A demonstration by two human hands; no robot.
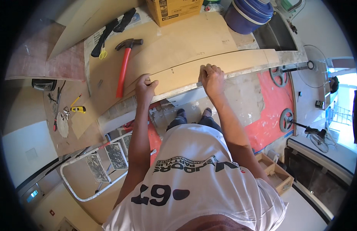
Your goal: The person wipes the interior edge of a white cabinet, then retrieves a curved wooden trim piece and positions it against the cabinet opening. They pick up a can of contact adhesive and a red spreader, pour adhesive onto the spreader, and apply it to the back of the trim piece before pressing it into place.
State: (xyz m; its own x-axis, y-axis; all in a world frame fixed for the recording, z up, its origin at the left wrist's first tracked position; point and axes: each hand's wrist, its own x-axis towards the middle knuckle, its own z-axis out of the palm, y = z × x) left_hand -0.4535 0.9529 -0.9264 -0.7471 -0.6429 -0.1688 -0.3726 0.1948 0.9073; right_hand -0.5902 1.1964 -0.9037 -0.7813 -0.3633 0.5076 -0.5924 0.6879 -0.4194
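Observation:
A long, narrow strip of tan board (244, 61) lies along the near edge of the worktop, over a larger sheet of the same tan board (186, 40). My left hand (146, 87) is closed at the strip's left part, thumb pointing right and fingers curled over its edge. Farther right, my right hand (213, 79) grips the strip's near edge with bent fingers; its fingertips are partly hidden. A claw hammer (123, 71) with a red handle rests on the sheet, left of my left hand.
Yellow-handled scissors (103, 53), a yellow utility knife (78, 109) and a pencil (76, 101) lie leftward. A cardboard box (176, 11) and blue cooler jug (247, 16) stand at the back, by a sink (276, 32). Below are a stepladder (96, 167) and a fan (318, 138).

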